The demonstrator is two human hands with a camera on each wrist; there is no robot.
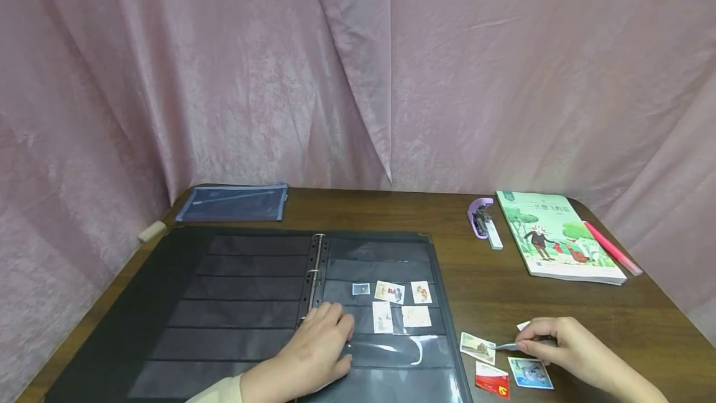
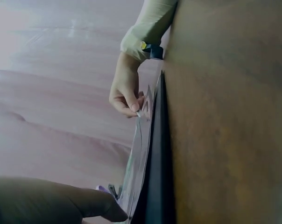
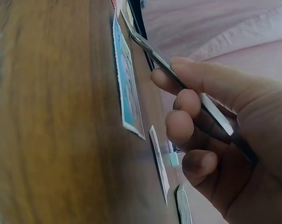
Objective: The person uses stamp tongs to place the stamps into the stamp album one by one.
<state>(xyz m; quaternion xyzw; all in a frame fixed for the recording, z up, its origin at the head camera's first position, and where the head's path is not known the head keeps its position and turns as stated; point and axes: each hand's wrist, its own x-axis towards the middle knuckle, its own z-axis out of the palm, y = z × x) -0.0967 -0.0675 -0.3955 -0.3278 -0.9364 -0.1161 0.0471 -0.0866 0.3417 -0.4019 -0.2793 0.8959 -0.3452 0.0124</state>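
Note:
A black ring-binder stamp album (image 1: 235,316) lies spread on the table, with several stamps (image 1: 390,291) on the clear pockets of its right page. My left hand (image 1: 316,353) rests on that page beside the metal rings, fingers loosely bent, gripping nothing. My right hand (image 1: 565,347) pinches a pair of tweezers (image 3: 162,65) between thumb and fingers. Their tip meets the right edge of a pale green-brown stamp (image 1: 478,348) next to the album. Just below lie a red-and-white stamp (image 1: 492,383) and a blue stamp (image 1: 530,373). Another stamp (image 1: 523,325) is partly hidden behind my right hand.
Behind the right hand are a purple stapler (image 1: 478,217), a green-covered book (image 1: 550,229) and a pinkish-red pen-like stick (image 1: 612,247). A blue mesh pouch (image 1: 232,204) lies at the back left, with a whitish block (image 1: 151,231) at the table's left edge. Pink curtains hang behind.

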